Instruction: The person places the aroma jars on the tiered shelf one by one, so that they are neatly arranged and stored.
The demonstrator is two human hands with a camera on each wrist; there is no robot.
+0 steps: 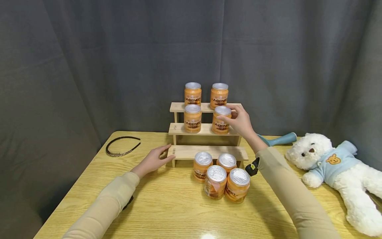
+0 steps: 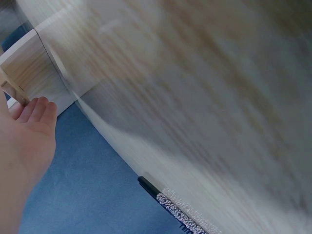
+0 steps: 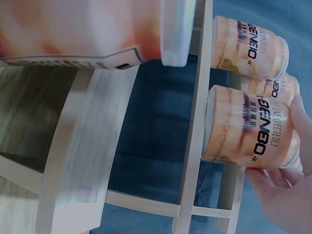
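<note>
Table [image 1: 167,212] (rack [image 1: 209,152], jars [image 1: 222,176], bear [image 1: 337,172])

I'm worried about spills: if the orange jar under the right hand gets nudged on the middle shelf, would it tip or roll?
The orange jar looks squat and flat-based, so it probably slides rather than tips. The middle shelf is narrow, so a push could drop it. On its side it would likely roll.

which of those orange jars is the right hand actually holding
The jar on the middle step's right end. The right hand grips its lid; the other three shelf jars and the four on the table stand untouched.
</note>
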